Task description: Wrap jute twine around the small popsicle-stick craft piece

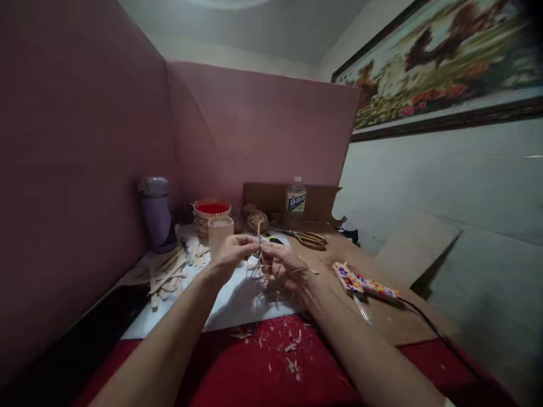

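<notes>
One length of twine (259, 230) stands at the centre of the view, above the white sheet (231, 305) on the worktop, pinched between thumb and fingers of both the left hand (233, 251) and the right hand (285, 264); its long axis runs roughly upright, one end to 12 o'clock, loose strands splaying towards 6. Work on it appears partway: the twine is gathered, the strands hang unsecured, and any knot is hidden. Nearby are a ball of twine (258, 221) at 12, cup (219, 233) at 10, wood strips (166, 278) at 9.
</notes>
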